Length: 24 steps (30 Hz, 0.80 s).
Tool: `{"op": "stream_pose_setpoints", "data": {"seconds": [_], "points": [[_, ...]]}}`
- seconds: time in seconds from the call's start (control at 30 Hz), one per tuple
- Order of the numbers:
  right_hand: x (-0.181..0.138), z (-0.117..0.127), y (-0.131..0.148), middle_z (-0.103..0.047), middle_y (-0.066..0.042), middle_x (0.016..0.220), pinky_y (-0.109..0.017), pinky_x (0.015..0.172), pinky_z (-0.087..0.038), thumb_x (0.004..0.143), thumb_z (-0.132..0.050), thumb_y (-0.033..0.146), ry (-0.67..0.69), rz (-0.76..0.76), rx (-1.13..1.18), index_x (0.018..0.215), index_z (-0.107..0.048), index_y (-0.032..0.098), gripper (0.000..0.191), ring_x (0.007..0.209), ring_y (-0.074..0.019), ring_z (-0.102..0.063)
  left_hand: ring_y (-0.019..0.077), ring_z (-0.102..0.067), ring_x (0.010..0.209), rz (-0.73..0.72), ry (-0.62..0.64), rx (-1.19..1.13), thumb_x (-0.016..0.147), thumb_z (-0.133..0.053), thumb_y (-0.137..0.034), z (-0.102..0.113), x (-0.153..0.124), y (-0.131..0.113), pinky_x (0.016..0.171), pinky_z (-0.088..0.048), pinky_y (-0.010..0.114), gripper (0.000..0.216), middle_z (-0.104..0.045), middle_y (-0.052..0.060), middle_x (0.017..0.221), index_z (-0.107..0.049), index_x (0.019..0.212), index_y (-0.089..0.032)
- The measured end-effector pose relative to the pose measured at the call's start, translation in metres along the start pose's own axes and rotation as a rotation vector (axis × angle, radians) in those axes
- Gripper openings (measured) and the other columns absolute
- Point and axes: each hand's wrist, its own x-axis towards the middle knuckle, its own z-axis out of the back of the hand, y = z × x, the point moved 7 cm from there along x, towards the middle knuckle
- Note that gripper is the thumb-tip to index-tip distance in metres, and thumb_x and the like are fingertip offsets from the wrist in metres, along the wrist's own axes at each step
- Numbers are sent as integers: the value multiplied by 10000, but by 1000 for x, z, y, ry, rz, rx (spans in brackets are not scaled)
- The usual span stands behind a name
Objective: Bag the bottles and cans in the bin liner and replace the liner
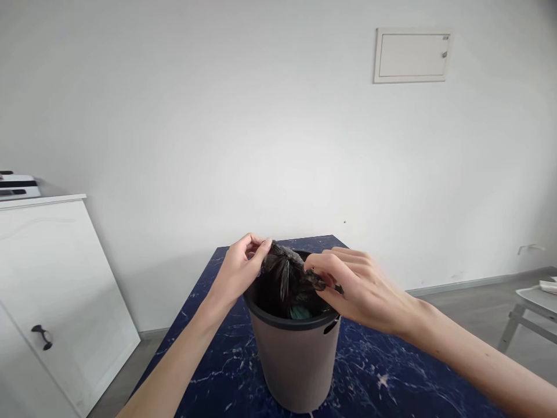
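Note:
A brown trash can (296, 360) with a black rim stands upright on a dark blue marbled table. Inside it is a black garbage bag (285, 281), its top gathered into a twisted neck at the height of the rim. My left hand (243, 261) pinches one end of the twisted plastic at the left side. On the right, my right hand (348, 278) grips the other end between thumb and fingers. Something greenish (300, 313) shows low in the can, partly hidden; I cannot tell what it is.
The blue marbled table (230, 371) reaches back to a white wall. At the left stands a white cabinet (65, 290) with a black handle and a device on top. A light grey chair or stool (535, 307) is at the right edge. A panel (412, 55) is set in the wall.

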Motion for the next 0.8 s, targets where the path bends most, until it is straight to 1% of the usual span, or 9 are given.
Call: {"op": "stream_pose_setpoints", "data": {"seconds": [0.1,0.17,0.3,0.37,0.47,0.6,0.7,0.77,0.8], "points": [[-8,1,3,-555,35,754,-292,601,-408,920,-462,17,82,-75,88,1203,-442,207,341,645,-149,-511,198,-597,802,0,-33,117,984,-601,-563,5,7,13,726,-424,317,357,-664,20,884,-605,869,-225],[-13,3,6,-586,16,803,-303,627,-430,921,-451,25,121,-111,139,1182,-429,218,326,670,-153,-519,209,-603,805,9,-48,179,981,-581,-548,7,12,22,735,-422,327,341,-677,28,896,-595,866,-227],[-23,6,4,-660,-38,969,-303,620,-449,962,-461,70,187,-258,239,1126,-409,253,250,686,-150,-533,221,-609,824,44,-27,204,973,-568,-536,8,19,35,750,-422,333,331,-674,36,902,-581,857,-226],[-29,6,0,-658,-30,973,-293,599,-447,985,-483,106,208,-342,300,1109,-411,266,215,693,-153,-557,221,-609,838,39,-26,202,975,-570,-544,10,19,36,749,-420,329,339,-669,36,906,-582,862,-225],[-33,7,-8,-650,-4,891,-294,576,-443,1020,-501,175,220,-429,348,1112,-433,273,151,666,-160,-575,213,-602,840,37,-32,154,974,-593,-575,13,16,32,742,-420,318,369,-658,32,904,-588,873,-220],[-23,2,-23,-600,48,714,-298,518,-399,1047,-508,266,269,-537,355,1137,-484,260,93,558,-159,-530,199,-603,866,0,-45,-28,968,-639,-607,14,9,18,801,-454,305,405,-633,24,891,-619,904,-208],[-5,-11,-32,-576,55,676,-282,483,-365,1022,-625,385,345,-589,366,1145,-565,237,202,554,-156,-541,171,-574,815,-53,-27,-138,979,-663,-595,13,2,2,791,-457,286,391,-590,0,841,-626,904,-212],[8,-26,-35,-627,26,721,-277,482,-350,976,-714,439,434,-580,340,1157,-624,216,301,585,-159,-566,159,-559,789,-92,2,-159,997,-660,-581,11,-3,-8,776,-456,275,375,-577,-12,822,-624,900,-220],[14,-34,-35,-663,6,760,-276,492,-343,954,-750,439,483,-562,320,1140,-651,212,310,615,-163,-581,157,-560,790,-115,16,-149,1004,-657,-575,10,-5,-13,781,-457,272,369,-581,-13,822,-627,900,-222]]}}
